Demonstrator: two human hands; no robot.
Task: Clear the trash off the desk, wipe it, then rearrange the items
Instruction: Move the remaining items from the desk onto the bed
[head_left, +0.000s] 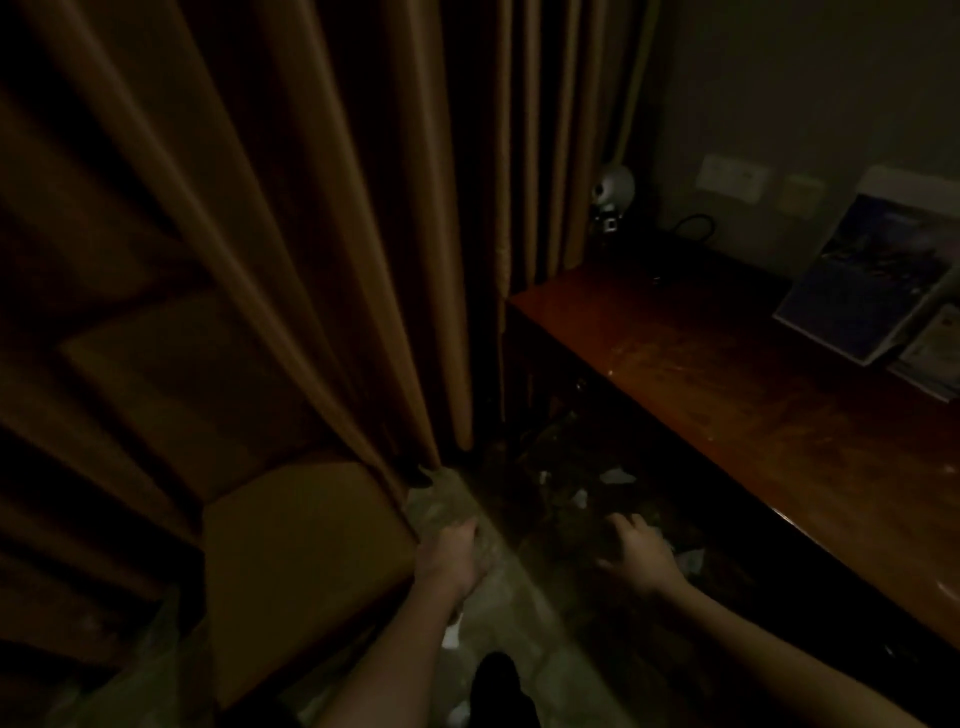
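Trash scraps (617, 475) lie pale in the dark gap below the desk (753, 415) edge. The left hand (449, 556) clutches a crinkly clear bag (441, 499) by the curtain (311, 260); the right hand (641, 553) hovers spread, holding nothing. In this gloom, scraps could miss the bag's mouth.

Wooden desk (727, 395) bearing brochures (872, 280), paper scraps (618, 475) on floor (519, 597) beside it

L hand (448, 553) w/ plastic bag (441, 501)

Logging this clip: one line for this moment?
left hand grips plastic bag | right hand open over trash | brochures on desk
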